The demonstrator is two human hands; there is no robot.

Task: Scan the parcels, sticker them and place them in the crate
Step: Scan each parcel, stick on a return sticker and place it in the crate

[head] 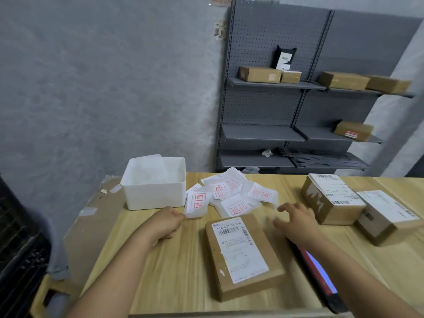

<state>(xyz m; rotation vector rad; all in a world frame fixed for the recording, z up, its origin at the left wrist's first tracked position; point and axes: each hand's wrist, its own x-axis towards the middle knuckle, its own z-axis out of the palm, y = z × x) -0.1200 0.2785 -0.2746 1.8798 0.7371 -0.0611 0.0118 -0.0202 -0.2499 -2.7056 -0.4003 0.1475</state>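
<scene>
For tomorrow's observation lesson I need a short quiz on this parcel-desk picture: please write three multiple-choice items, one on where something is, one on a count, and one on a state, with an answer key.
1. Where is the white bin relative to the pile of stickers?
A. To its left
B. To its right
C. On top of it

2. How many cardboard parcels lie on the wooden table?
A. One
B. Three
C. Five

3. What is the left hand doing?
A. Resting flat on a parcel
B. Pinching a sticker
C. Holding the phone

Key:
1 A, the bin stands at the table's back left, the stickers spread to its right.
2 B, one labelled parcel lies in front of the person and two more sit at the right.
3 B, its fingertips hold the edge of a red-printed sticker, while the right hand hovers open.
</scene>
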